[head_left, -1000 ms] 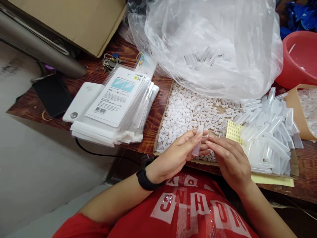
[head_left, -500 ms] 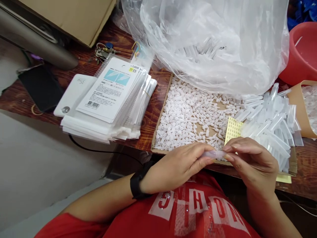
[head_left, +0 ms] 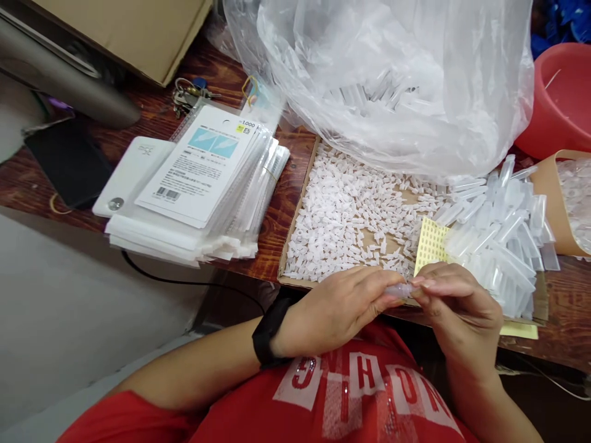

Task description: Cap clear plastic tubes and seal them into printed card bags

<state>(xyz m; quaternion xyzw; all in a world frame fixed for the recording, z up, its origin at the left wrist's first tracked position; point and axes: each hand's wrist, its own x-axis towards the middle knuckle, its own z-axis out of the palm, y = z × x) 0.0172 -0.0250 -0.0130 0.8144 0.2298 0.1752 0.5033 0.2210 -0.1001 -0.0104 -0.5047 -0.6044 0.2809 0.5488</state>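
Observation:
In front of my chest, my left hand (head_left: 337, 311) is closed around a small translucent plastic tube (head_left: 398, 290), with its thumb below and fingers above. The thumb and fingertips of my right hand (head_left: 462, 304) pinch the tube's right end; any small part between them is hidden. Just beyond my hands, small white plastic nozzle-shaped pieces (head_left: 327, 215) lie heaped in a shallow cardboard tray (head_left: 292, 280). A pile of flat clear plastic tubes (head_left: 505, 246) covers the tray's right side, beside a yellow sticker sheet (head_left: 430, 245).
A large clear plastic bag (head_left: 397, 135) with more tubes stands behind the tray. On the left are a stack of packaging sleeves (head_left: 194, 169), a white scale-like box (head_left: 132, 172) and keys (head_left: 187, 95). A red bowl (head_left: 549, 117) and a tan container (head_left: 551, 203) are at right.
The right fingers have shifted slightly left and closed in on the tube's end, so less of the tube shows between my hands. The whole view has moved a little.

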